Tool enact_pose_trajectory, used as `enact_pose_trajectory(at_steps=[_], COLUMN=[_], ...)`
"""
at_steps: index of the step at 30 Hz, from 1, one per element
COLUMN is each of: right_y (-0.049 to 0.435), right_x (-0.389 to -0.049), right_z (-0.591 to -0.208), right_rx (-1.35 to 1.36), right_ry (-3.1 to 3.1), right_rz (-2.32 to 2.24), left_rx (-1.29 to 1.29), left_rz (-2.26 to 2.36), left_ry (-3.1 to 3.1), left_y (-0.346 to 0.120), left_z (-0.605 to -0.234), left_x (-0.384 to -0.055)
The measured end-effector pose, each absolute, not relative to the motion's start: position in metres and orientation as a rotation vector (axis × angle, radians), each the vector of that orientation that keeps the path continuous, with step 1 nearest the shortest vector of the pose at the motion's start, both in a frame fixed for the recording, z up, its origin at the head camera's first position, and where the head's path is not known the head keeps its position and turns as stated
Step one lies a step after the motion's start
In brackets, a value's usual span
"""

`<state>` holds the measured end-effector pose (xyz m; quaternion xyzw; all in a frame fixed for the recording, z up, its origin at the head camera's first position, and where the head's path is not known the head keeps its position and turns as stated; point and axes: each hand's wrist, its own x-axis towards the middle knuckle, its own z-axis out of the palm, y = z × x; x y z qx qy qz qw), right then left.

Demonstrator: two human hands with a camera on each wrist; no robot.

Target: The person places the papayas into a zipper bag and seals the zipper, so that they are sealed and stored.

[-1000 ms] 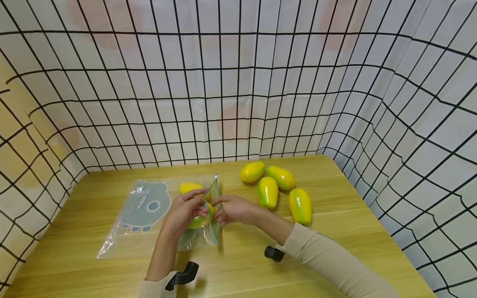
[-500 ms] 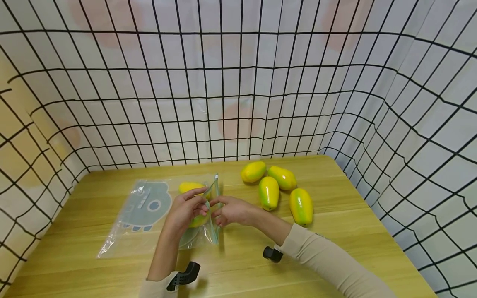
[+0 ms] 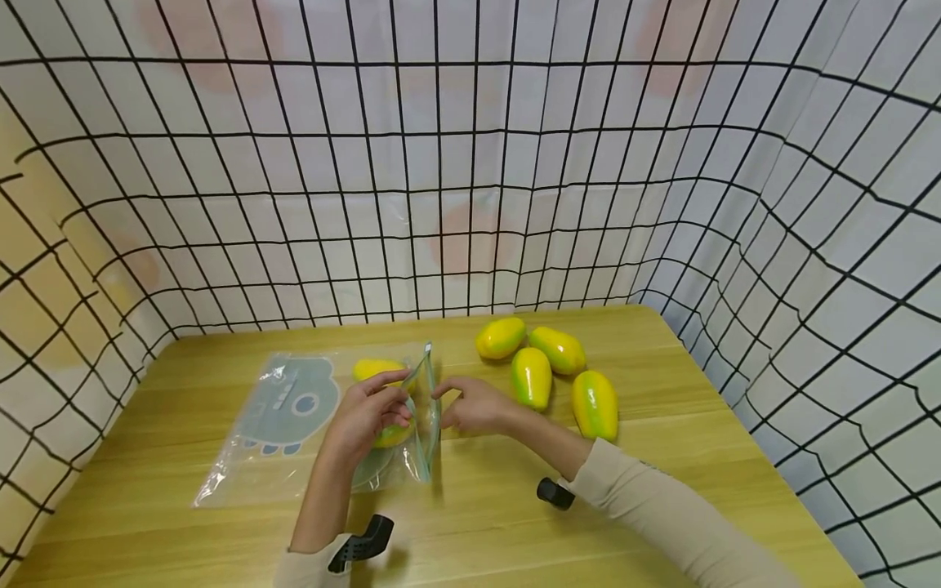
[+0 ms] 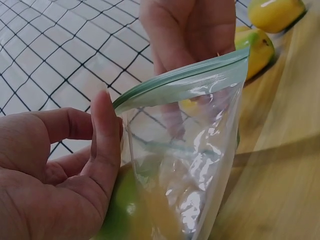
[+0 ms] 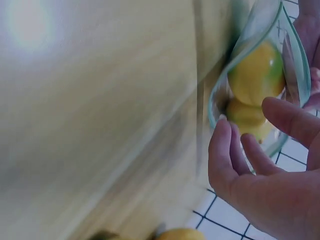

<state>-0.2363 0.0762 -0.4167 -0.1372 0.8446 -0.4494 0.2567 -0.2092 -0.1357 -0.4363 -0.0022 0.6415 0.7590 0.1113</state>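
A clear zip bag with a printed grey-blue cartoon lies on the table, its green-edged mouth gaping to the right. Two yellow-green mango-like fruits are inside, one behind the other. My left hand pinches the bag's mouth edge, seen up close in the left wrist view. At the mouth is my right hand, fingers loosely bent and spread, with nothing gripped. Its fingertips overlap the bag's rim in the right wrist view; whether they touch it I cannot tell.
Several more mango-like fruits lie grouped on the wooden table, right of the bag. A black wire grid with pale cloth behind it borders the back and sides.
My right hand has drawn back slightly to the right from the bag's mouth. My left hand keeps its pinch on the bag in nearly the same place.
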Motion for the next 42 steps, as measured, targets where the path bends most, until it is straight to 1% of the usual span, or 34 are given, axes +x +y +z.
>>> enact_pose_trajectory(at_steps=[7,17,28,35,42], right_y=[0.090,0.115,0.136,0.147,0.156], right_x=[-0.237,-0.243,-0.246,-0.253,-0.255], right_z=[-0.407,-0.401,-0.399,-0.401,-0.405], right_rx=[-0.401,-0.387,-0.357,-0.380,-0.337], right_ry=[2.505,2.871,2.899,2.950,2.999], right_rz=[-1.187,-1.005,-1.030,-1.004,-0.976], left_rx=[-0.002,0.008,0.008,0.015,0.021], left_rz=[2.222,2.218,2.222,2.211,2.221], left_ry=[1.875,1.880,1.874,1.887,1.882], left_y=[-0.137,-0.139,-0.138,-0.139,-0.139], left_z=[-0.437,-0.438,-0.437,-0.437,-0.438], left_x=[-0.209,-0.209,-0.209,-0.209,-0.210])
